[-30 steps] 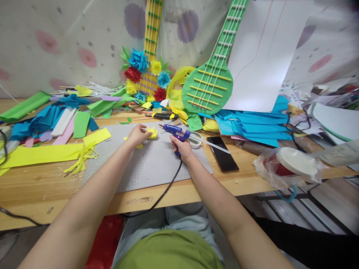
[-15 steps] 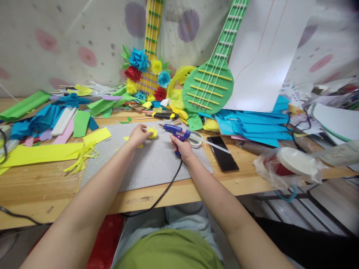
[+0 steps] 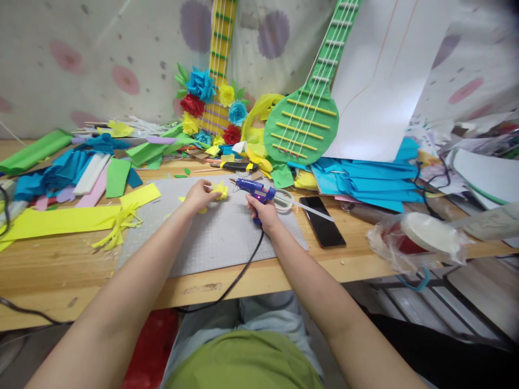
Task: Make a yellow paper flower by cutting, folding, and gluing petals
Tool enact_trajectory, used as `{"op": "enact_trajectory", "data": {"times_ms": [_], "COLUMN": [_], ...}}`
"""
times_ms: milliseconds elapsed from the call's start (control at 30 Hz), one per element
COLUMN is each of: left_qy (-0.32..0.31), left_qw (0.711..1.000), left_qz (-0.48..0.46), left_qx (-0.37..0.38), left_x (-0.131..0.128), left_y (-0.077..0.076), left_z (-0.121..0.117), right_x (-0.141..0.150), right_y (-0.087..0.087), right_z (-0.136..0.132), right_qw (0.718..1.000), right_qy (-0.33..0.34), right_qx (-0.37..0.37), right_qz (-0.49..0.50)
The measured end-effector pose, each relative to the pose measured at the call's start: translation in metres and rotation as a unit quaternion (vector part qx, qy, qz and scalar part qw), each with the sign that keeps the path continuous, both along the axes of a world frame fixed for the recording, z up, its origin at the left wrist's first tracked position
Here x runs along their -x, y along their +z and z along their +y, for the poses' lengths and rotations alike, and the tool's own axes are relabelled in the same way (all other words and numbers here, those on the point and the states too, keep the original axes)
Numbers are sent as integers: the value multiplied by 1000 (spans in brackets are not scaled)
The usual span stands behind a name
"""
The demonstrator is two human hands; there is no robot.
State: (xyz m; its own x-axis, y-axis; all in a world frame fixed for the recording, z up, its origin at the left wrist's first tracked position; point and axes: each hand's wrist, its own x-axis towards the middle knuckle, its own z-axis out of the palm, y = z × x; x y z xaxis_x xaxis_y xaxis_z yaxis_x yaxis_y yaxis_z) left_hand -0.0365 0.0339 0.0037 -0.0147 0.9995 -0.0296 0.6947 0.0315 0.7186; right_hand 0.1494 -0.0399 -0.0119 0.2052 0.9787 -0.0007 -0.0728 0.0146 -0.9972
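Note:
In my left hand [image 3: 198,195] is a small yellow paper flower [image 3: 219,190], pinched at its left side over the grey cutting mat [image 3: 211,237]. My right hand [image 3: 263,210] grips a blue hot glue gun [image 3: 253,187] by its handle. The gun's nozzle points left at the flower, a short gap apart from it. A long whitish glue stick [image 3: 310,208] sticks out of the gun's back, and a small red light glows on its body. Yellow paper scraps [image 3: 182,200] lie on the mat beside my left hand.
A black phone [image 3: 323,222] and white-handled scissors [image 3: 284,200] lie to the right. A yellow-black box cutter [image 3: 239,166] rests behind the mat. Two paper-covered instrument models, one green [image 3: 302,127], one yellow with flowers [image 3: 214,116], lean at the back. The gun's black cord [image 3: 239,281] crosses the table edge.
Almost nothing differs. Both hands keep their hold on the flower and the glue gun, in nearly the same place.

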Motion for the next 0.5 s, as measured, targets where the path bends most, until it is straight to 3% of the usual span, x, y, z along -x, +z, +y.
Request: {"op": "enact_trajectory", "data": {"times_ms": [167,333,500], "left_qy": [-10,26,22], "left_qw": [1000,999,991], "left_qz": [22,26,106], "left_qx": [-6,-16,-81], "left_x": [-1,-6,-28], "left_y": [3,8,11], "left_z": [2,-5,-23], "right_x": [0,1,2], "right_y": [0,2,6], "right_z": [0,-1,-3], "right_qw": [1000,1000,1000], "right_qy": [-4,-4,-11], "right_qx": [5,8,5], "right_qz": [-1,1,8]}}
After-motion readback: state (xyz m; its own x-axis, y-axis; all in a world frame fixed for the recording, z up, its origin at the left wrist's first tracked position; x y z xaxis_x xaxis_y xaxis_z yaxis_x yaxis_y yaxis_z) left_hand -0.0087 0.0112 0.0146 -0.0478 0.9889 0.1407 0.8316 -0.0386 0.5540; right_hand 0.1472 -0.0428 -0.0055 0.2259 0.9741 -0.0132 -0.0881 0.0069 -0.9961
